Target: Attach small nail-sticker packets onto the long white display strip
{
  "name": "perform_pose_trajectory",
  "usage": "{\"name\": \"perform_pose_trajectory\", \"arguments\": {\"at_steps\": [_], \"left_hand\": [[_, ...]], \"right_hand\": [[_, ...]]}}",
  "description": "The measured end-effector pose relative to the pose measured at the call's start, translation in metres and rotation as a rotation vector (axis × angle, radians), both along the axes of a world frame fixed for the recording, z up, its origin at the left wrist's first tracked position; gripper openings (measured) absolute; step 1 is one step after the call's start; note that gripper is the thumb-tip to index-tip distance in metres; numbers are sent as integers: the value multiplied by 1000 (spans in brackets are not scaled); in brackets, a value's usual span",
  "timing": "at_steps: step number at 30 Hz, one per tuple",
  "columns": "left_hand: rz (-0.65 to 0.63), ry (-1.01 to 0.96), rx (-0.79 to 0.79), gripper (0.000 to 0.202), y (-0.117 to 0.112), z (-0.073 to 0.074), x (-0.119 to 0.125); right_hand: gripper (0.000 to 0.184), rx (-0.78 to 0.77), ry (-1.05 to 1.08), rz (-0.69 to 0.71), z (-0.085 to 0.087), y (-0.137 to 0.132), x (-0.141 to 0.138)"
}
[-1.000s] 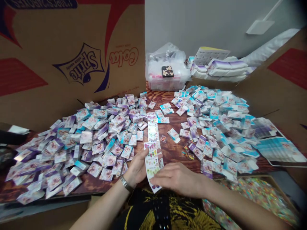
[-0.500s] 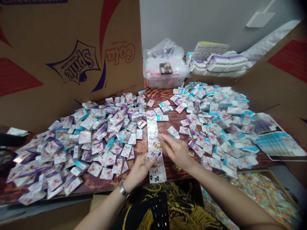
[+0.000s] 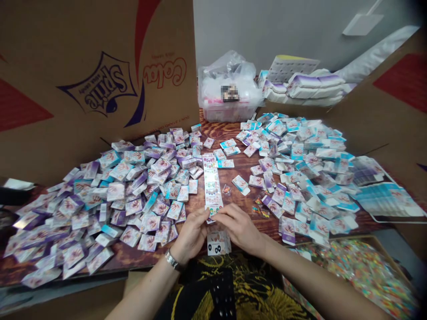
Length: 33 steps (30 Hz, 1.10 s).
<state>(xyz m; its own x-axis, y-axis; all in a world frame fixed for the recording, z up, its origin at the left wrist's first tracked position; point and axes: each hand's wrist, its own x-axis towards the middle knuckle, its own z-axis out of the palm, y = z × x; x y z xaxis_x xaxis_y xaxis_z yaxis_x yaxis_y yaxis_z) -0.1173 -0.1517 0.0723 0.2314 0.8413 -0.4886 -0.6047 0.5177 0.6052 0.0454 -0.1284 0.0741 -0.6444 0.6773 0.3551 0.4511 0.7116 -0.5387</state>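
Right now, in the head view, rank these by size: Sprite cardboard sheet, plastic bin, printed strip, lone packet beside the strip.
Sprite cardboard sheet, largest.
Plastic bin and printed strip: too close to rank, since the strip is nearer the camera.
Lone packet, smallest.

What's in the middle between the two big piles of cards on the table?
The head view shows a long strip of nail stickers lying on the wooden table, with a loose card and a small shiny packet beside it.

Nail-sticker strip [image 3: 212, 186] between packet piles [image 3: 133, 195], tub [image 3: 227, 114] behind
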Motion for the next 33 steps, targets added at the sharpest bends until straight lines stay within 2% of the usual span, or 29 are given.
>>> {"name": "perform_pose_trajectory", "arguments": {"at_steps": [2,4,7,9,12,13,17,18,20,22,24,27,30,33], "left_hand": [[8,52,35,19,0,-1,2],[-2,91,76,23,-2,-2,2],[-61,252,185,28,-5,-9,2],[-89,403,254,30,-5,-17,2],[-123,612,327,30,-3,-30,3],[-132,685,348,31,-1,-33,4],[-124,902,429,35,7,-35,4],[-138,927,454,33,8,-34,3],[-198,988,524,27,10,-33,3],[-279,1105,642,25,13,-33,5],[-395,1285,826,29,19,-36,11],[-554,1566,1078,40,38,-46,27],[-611,1692,1133,41,58,-58,45],[-620,1674,1093,46,63,-62,61]], "right_hand": [[22,-222,64,-45,4,3,0],[18,-358,89,-117,6,6,0],[17,-421,80,-201,6,9,2],[18,-444,71,-172,2,11,4],[16,-460,18,-73,-10,20,8],[16,-456,-10,-95,-16,25,10],[20,-429,-82,-424,-46,55,22],[21,-424,-90,-469,-53,62,25],[20,-417,-106,-462,-60,75,30],[17,-412,-120,-430,-62,84,36],[16,-405,-125,-421,-58,92,42],[18,-388,-117,-479,-49,96,51],[20,-366,-111,-533,-42,91,56],[21,-354,-104,-579,-43,77,59]]}}
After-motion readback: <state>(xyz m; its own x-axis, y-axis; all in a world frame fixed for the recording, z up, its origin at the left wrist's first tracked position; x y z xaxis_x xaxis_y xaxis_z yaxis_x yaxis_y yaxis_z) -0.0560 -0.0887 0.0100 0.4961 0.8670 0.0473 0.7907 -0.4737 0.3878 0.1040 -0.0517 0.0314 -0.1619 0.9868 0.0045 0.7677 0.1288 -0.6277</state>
